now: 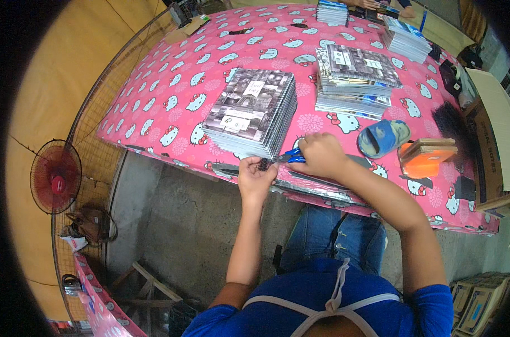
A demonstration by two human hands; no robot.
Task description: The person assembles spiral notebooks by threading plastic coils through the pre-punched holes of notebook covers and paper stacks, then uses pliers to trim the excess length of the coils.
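Close to the near edge of the table, my left hand [256, 178] is closed, fingers pinched on a small bunch of black spiral binding coil [263, 164]. My right hand [323, 154] grips a pair of blue-handled pliers [292, 156], whose tip points left and meets the coil by my left fingertips; whether the jaws are apart is too small to tell. Just beyond my left hand rises a stack of spiral-bound notebooks [249, 109] with grey photo-collage covers. Farther right is a second, less even notebook stack [358, 78].
Right of my right hand lie a blue slipper [383, 138] and an orange-and-wood block [429, 158]. Black loose coils [450, 126] and a cardboard box [493, 135] sit at the right edge. More notebook stacks [406, 40] and another person's hands [368, 4] are at the far side.
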